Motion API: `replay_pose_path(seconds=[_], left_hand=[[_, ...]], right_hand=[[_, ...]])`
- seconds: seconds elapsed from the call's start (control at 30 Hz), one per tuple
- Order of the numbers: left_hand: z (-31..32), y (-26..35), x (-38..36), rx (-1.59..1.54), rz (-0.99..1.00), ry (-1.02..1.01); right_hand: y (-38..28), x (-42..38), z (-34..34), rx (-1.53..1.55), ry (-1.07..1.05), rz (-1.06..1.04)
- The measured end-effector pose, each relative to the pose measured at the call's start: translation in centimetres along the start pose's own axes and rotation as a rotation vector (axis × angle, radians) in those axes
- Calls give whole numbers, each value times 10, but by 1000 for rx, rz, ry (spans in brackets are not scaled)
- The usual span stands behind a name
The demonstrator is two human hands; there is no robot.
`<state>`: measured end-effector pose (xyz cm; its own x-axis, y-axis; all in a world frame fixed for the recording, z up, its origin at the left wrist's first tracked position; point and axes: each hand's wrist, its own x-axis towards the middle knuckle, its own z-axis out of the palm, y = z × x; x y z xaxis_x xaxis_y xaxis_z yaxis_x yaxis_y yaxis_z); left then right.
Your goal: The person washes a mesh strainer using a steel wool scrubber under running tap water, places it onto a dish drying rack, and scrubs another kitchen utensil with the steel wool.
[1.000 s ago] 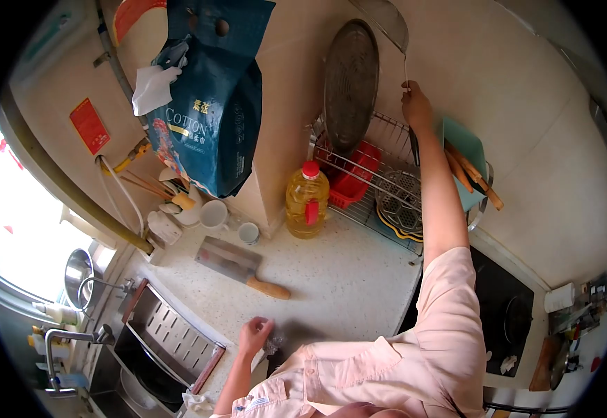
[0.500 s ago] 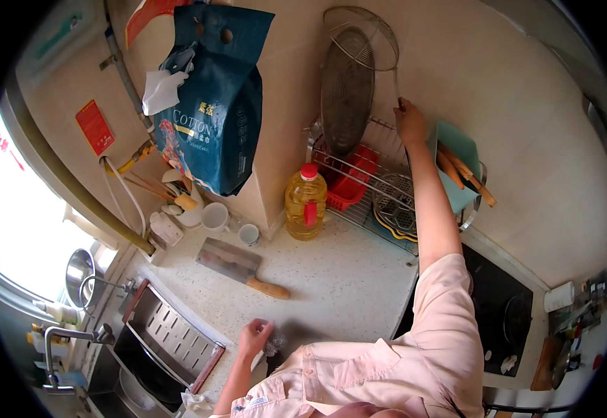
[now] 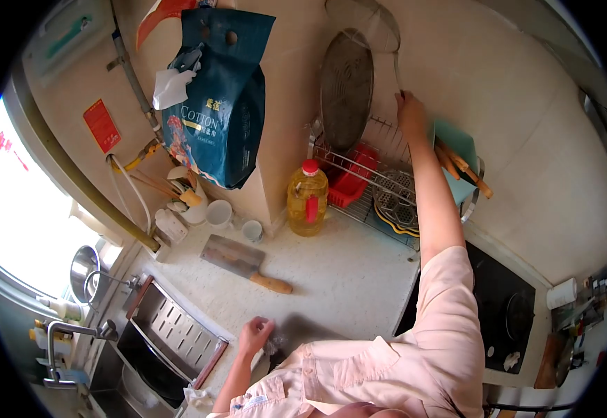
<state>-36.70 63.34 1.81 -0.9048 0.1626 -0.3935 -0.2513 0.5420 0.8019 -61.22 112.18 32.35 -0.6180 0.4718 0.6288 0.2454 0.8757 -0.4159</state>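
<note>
My right hand reaches up to the wall and is closed round the thin handle of a wire strainer. The strainer's round rim is blurred at the top. Beside it, an oval-looking dark metal disc stands upright behind the wire rack. Low in front of my body, my left hand has its fingers curled by a crumpled, shiny, clear thing. What exactly it is I cannot make out. A cleaver with a wooden handle lies flat on the counter beyond this hand.
An oil bottle and a red basket stand near the rack. Right of my forearm is a green holder with wooden handles. A blue tissue bag hangs in front. The sink is at left, the black stove at right.
The strainer has blurred with motion while my right hand keeps its handle. The view has shifted slightly. My left hand stays in about the same place.
</note>
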Motion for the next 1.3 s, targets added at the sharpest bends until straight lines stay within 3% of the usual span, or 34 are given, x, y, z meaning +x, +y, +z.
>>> replay_pose_path(seconds=[0.27,0.47,0.57,0.67,0.77,0.87,0.97,1.07,1.1,1.17,1.2,1.3], left_hand=[[-5,-3,-9,39,10,12],[-5,-9,-6,18,-30,33],[-5,-6,-7,-2,-25,34],[-6,-2,-11,-4,-7,27],[-4,0,-11,17,0,29],[-4,1,-11,20,1,36],[-5,-1,-11,-35,17,55],[-3,4,-9,-93,9,47],[-4,9,-9,-104,6,37],[-1,7,-4,-145,28,39],[0,8,-3,-168,36,27],[-3,23,-3,-274,32,-7]], right_hand=[[14,10,2,-72,-151,77],[43,3,18,-327,-285,-151],[63,5,42,-169,-227,-19],[49,-1,29,-144,-304,148],[66,-3,41,-182,-223,54],[48,-12,29,-258,-200,129],[10,-41,8,-39,202,-105],[-50,-112,-27,328,-76,-160],[-67,-149,-34,521,-197,-90],[-70,-220,-25,820,-602,-176],[-73,-252,-24,865,-907,-129],[-75,-348,-15,762,-1137,-179]])
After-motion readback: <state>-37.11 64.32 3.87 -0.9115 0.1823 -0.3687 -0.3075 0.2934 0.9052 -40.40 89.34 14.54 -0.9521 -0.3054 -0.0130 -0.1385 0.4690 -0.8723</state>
